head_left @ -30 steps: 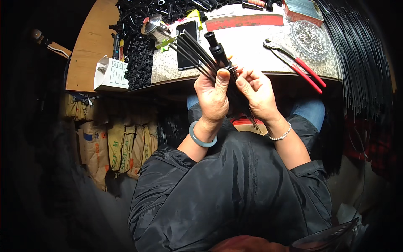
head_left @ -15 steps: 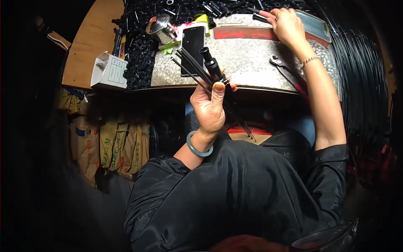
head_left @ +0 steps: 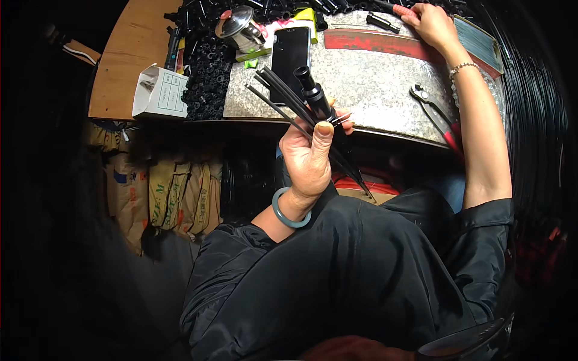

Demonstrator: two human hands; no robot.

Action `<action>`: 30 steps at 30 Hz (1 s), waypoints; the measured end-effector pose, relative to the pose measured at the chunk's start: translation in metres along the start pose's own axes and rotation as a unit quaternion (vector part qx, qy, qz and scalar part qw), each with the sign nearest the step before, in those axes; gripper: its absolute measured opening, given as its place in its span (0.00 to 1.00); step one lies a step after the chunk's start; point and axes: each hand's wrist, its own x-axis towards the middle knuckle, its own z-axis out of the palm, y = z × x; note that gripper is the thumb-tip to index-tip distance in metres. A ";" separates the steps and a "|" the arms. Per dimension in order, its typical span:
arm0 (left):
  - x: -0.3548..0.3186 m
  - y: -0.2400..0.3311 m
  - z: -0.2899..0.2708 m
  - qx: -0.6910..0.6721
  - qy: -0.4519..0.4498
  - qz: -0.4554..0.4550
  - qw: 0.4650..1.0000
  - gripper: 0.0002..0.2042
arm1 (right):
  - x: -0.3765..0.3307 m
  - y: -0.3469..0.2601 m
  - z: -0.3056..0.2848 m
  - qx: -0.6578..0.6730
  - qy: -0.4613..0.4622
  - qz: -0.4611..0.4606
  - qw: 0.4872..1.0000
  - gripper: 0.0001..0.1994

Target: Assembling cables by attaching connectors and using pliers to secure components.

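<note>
Two hands are recorded at work over a table (head_left: 385,84) with a speckled grey top. Item one: the left hand (head_left: 310,157), wearing a pale green bangle at the wrist, is closed around a bundle of thin black rods (head_left: 283,99) together with a thicker black cylindrical piece (head_left: 313,93); the thumb is pressed across the front of the bundle, and the rods fan out toward 11 o'clock above the fist and taper toward 5 o'clock below it, over the lap. Item two: the right hand (head_left: 435,27), wearing a beaded bracelet, is stretched to the far edge of the table at 1 o'clock and laid on a red-handled object (head_left: 402,10); whether the fingers are curled around it cannot be told. Also listed on the table: a dark smartphone (head_left: 290,54) just behind the rod tips, a small steel pot with lid (head_left: 239,27) at 11 o'clock, a heap of small black parts (head_left: 208,78) beside it, a white cardboard box (head_left: 158,91) at 10 o'clock, and red-handled pliers (head_left: 435,114) near the right forearm.
</note>
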 end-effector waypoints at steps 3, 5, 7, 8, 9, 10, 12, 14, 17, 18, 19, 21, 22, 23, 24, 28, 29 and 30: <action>0.001 -0.002 0.002 -0.009 -0.010 -0.002 1.000 0.22 | 0.017 -0.026 -0.003 -0.335 -0.014 0.408 0.849 0.20; 0.002 -0.003 0.002 -0.012 -0.012 -0.001 1.000 0.22 | 0.005 0.006 -0.009 -0.199 0.140 0.277 0.930 0.14; 0.000 -0.002 -0.001 -0.020 -0.012 -0.002 1.000 0.21 | 0.017 -0.041 -0.007 -0.040 0.242 0.253 0.936 0.12; -0.001 0.000 -0.002 -0.020 -0.008 -0.001 1.000 0.21 | 0.017 -0.066 -0.007 0.020 0.279 0.257 0.925 0.15; -0.003 0.002 -0.004 -0.017 -0.008 0.005 1.000 0.21 | 0.002 -0.067 -0.021 -0.004 0.276 0.173 0.945 0.15; -0.001 0.001 0.003 -0.023 -0.024 0.004 0.999 0.21 | -0.017 -0.071 -0.048 -0.046 0.279 0.090 0.955 0.17; -0.003 0.003 0.002 -0.023 -0.020 0.002 1.000 0.21 | -0.033 -0.125 -0.040 -0.054 0.335 0.097 0.935 0.16; -0.004 0.003 0.002 -0.029 -0.022 0.000 0.999 0.21 | -0.064 -0.177 -0.027 -0.060 0.284 0.080 0.954 0.08; -0.006 0.002 0.001 -0.040 -0.040 0.006 0.998 0.21 | -0.096 -0.225 0.008 0.157 0.219 0.078 0.960 0.07; -0.006 0.003 0.003 -0.049 -0.035 0.004 0.998 0.19 | -0.104 -0.233 0.011 0.132 0.170 0.084 0.973 0.12; -0.007 0.004 0.004 -0.058 -0.030 0.002 0.998 0.17 | -0.110 -0.240 0.015 0.105 0.128 0.085 0.982 0.12; -0.008 0.006 0.007 -0.057 -0.032 -0.001 0.998 0.17 | -0.116 -0.243 0.017 0.080 0.067 0.063 0.993 0.13; -0.009 0.006 0.008 -0.056 -0.032 -0.003 0.998 0.17 | -0.117 -0.242 0.017 0.085 0.046 0.039 0.995 0.13; -0.009 0.007 0.008 -0.056 -0.033 -0.002 0.998 0.17 | -0.114 -0.246 0.017 0.071 0.036 0.046 0.996 0.13; -0.009 0.007 0.009 -0.054 -0.032 0.002 0.998 0.16 | -0.112 -0.247 0.019 0.076 0.032 0.046 0.996 0.12; -0.013 0.007 0.008 -0.052 -0.030 0.001 0.998 0.16 | -0.118 -0.240 0.030 0.058 0.030 0.049 0.997 0.11; -0.012 0.007 0.008 -0.052 -0.031 0.000 0.998 0.16 | -0.119 -0.238 0.031 0.069 0.035 0.051 0.996 0.11; -0.012 0.006 0.006 -0.039 -0.041 0.004 0.998 0.18 | -0.120 -0.238 0.031 0.081 0.040 0.054 0.994 0.11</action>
